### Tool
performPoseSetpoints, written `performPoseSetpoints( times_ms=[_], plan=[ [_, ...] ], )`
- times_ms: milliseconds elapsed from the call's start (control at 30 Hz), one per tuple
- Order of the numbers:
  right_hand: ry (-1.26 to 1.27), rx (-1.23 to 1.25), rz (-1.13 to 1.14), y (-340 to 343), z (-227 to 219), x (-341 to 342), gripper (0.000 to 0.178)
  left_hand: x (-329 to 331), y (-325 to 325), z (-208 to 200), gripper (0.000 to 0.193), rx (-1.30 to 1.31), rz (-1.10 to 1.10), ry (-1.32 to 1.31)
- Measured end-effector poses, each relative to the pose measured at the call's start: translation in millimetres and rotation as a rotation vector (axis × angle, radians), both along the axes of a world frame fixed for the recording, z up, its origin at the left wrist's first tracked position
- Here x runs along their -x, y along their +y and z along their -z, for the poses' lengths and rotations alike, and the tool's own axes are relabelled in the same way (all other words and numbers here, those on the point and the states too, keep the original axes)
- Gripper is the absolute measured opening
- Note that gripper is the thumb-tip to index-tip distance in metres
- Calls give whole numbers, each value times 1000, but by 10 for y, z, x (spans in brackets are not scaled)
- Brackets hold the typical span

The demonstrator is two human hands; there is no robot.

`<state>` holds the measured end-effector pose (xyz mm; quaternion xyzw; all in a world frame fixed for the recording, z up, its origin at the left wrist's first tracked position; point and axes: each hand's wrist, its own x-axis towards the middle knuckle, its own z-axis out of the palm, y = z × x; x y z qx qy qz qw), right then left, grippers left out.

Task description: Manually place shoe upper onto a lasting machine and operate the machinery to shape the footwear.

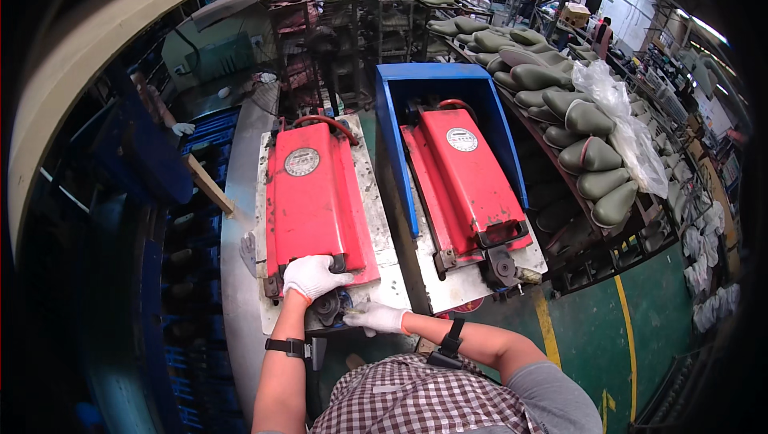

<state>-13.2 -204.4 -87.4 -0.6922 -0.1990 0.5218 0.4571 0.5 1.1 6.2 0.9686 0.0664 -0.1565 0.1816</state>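
Observation:
Two long red machine covers lie side by side in front of me. My left hand (314,276), in a white knit glove, is closed over the near edge of the left red cover (308,202), where a black handle (338,263) shows beside the fingers. Just below it sits a dark round knob fitting (326,306). My right hand (378,317), also gloved in white, reaches in from the right with its fingertips pinched against the right side of that fitting; what they hold is hidden. The right red cover (468,178) stands untouched, its black handle (502,232) in view.
A blue metal hood (436,72) surrounds the right machine. Olive-green boot-like shapes (588,118) fill a rack at right, partly under clear plastic (620,122). At left, another person's gloved hand (182,128) is near blue racks; a wooden bar (210,184) juts out.

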Motion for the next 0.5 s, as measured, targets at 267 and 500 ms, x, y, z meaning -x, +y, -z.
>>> performPoseSetpoints(
  times_ms=[267,500],
  plan=[
    [703,-55,54,-10,43,251,47,-4,-23,-60,69,-15,5,35],
    [849,107,-91,329,103,470,55,5,-47,-124,66,-11,40,66]
  ],
)
